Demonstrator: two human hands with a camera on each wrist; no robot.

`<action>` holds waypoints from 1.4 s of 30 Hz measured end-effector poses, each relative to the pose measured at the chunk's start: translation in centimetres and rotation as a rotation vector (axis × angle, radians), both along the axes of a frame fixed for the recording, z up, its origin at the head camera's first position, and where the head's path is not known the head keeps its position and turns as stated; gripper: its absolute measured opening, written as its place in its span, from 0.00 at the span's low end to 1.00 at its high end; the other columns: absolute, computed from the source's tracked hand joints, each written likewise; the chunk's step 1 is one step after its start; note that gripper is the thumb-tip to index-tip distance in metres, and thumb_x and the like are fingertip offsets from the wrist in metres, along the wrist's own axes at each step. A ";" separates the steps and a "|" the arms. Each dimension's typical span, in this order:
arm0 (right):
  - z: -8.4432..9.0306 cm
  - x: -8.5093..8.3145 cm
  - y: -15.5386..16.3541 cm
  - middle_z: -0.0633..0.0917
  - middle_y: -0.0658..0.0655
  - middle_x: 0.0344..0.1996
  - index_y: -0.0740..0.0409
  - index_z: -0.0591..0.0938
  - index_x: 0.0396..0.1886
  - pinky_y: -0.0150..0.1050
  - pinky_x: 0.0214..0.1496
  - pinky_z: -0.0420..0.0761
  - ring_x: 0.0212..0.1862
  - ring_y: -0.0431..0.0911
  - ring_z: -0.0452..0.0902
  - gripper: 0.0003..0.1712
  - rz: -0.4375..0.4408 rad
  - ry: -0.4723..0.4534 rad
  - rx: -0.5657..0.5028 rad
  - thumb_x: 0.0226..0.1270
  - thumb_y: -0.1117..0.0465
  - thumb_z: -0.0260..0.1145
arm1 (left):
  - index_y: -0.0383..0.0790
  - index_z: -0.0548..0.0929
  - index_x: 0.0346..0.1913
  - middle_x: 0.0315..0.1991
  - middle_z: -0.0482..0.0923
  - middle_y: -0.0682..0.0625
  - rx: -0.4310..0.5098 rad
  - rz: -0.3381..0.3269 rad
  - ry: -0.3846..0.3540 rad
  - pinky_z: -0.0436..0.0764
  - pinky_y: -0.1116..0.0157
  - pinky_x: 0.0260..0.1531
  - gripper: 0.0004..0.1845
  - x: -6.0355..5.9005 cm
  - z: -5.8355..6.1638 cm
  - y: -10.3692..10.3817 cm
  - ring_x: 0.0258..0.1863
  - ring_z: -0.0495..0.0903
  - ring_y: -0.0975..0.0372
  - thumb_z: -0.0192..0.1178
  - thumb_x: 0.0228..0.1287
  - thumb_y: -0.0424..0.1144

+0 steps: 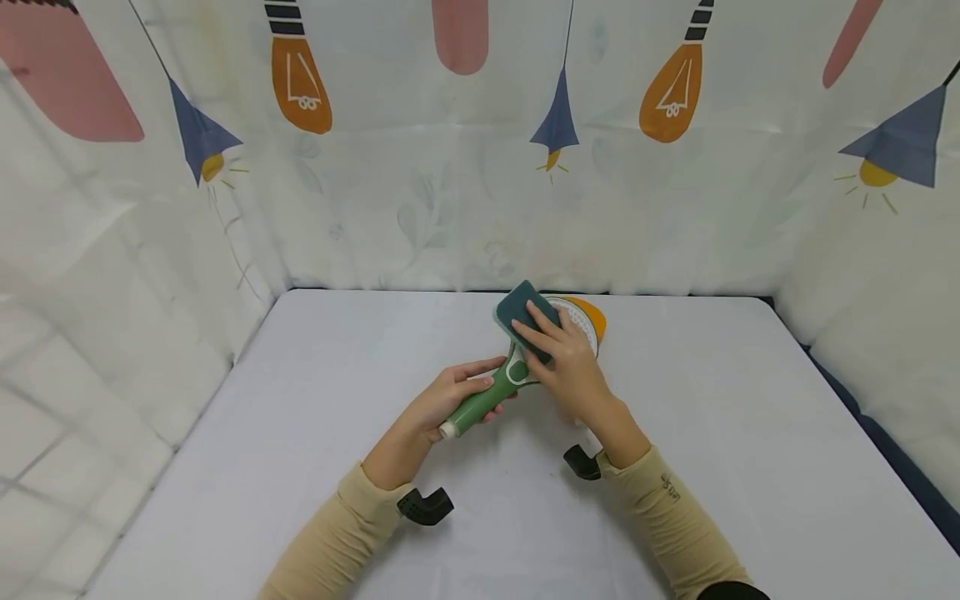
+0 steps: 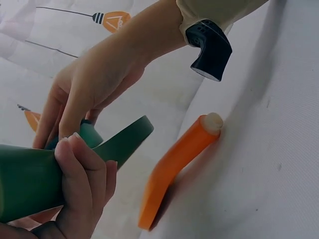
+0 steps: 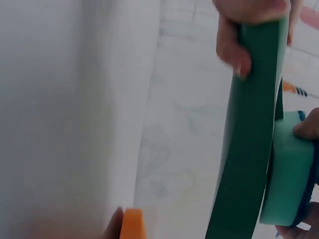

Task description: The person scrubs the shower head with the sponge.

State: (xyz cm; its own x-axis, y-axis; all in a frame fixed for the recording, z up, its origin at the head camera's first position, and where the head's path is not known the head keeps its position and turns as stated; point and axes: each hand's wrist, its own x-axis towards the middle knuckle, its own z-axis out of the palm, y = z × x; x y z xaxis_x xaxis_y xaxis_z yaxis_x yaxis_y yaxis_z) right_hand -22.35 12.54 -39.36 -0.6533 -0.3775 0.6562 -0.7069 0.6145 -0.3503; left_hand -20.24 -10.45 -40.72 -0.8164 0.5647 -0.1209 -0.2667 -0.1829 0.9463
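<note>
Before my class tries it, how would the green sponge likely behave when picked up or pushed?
The sponge is probably light and squeezable, since its thick body looks like foam. Its flat, blocky shape suggests sliding rather than rolling. The right hand reaches across much of it, so one-handed lifting should be easy.

White tabletop [image 1: 750, 433]; pale walls [image 1: 660, 225] with lamp prints [image 1: 557, 117].

Lit softly, evenly in head view, fairly bright; shaded faintly on white tabletop [image 1: 787, 433] beneath sleeves [image 1: 341, 533]; stretched, leaning outward toward side edges; dimmer, greyer in both wrist views; shadowed under orange object [image 2: 184, 153] in left one; blurred along bottom left in right one, sharper on green sponge [image 3: 286, 174].
</note>
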 end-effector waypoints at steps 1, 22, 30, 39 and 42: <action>-0.1 -0.3 0.4 0.73 0.65 0.70 0.59 0.83 0.64 0.72 0.66 0.64 0.69 0.78 0.61 0.27 -0.022 0.001 -0.018 0.64 0.70 0.74 | 0.29 0.58 0.79 0.51 0.83 0.35 0.005 -0.004 -0.005 0.84 0.71 0.33 0.30 0.0 0.0 0.0 0.32 0.85 0.64 0.48 0.79 0.32; -0.4 -1.6 0.7 0.75 0.64 0.68 0.62 0.84 0.61 0.59 0.49 0.82 0.57 0.69 0.75 0.24 -0.064 -0.069 -0.096 0.64 0.71 0.72 | 0.32 0.56 0.80 0.48 0.83 0.39 0.142 0.223 -0.050 0.84 0.72 0.33 0.29 -0.3 1.4 -1.4 0.33 0.85 0.63 0.45 0.82 0.32; 0.0 -0.9 0.7 0.75 0.63 0.68 0.60 0.85 0.61 0.68 0.60 0.73 0.65 0.77 0.68 0.26 -0.001 -0.037 -0.095 0.62 0.72 0.73 | 0.33 0.56 0.80 0.47 0.83 0.41 0.173 0.237 -0.038 0.84 0.72 0.33 0.29 -0.3 1.8 -1.5 0.34 0.86 0.63 0.45 0.82 0.32; -0.6 -1.7 2.2 0.73 0.66 0.69 0.63 0.84 0.62 0.71 0.64 0.66 0.67 0.70 0.67 0.25 -0.130 -0.065 -0.173 0.63 0.74 0.71 | 0.32 0.56 0.80 0.48 0.83 0.41 0.140 0.192 -0.029 0.84 0.71 0.34 0.29 -0.1 1.8 -1.3 0.34 0.86 0.62 0.46 0.82 0.32; -0.5 -1.4 1.7 0.74 0.65 0.69 0.63 0.84 0.61 0.68 0.59 0.74 0.67 0.71 0.67 0.26 -0.097 -0.058 -0.166 0.62 0.74 0.72 | 0.32 0.55 0.80 0.48 0.83 0.41 0.150 0.201 -0.029 0.84 0.71 0.34 0.29 -0.1 1.8 -1.4 0.35 0.86 0.62 0.45 0.82 0.32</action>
State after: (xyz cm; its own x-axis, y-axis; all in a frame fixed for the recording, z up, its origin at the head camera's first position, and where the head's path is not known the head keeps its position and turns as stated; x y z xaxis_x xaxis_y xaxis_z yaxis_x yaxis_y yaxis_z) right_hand -23.80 14.25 -39.82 -0.7200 -0.2007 0.6643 -0.6226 0.6096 -0.4907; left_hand -20.30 -11.84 -38.95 -0.9116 0.4046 -0.0731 -0.2374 -0.3728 0.8970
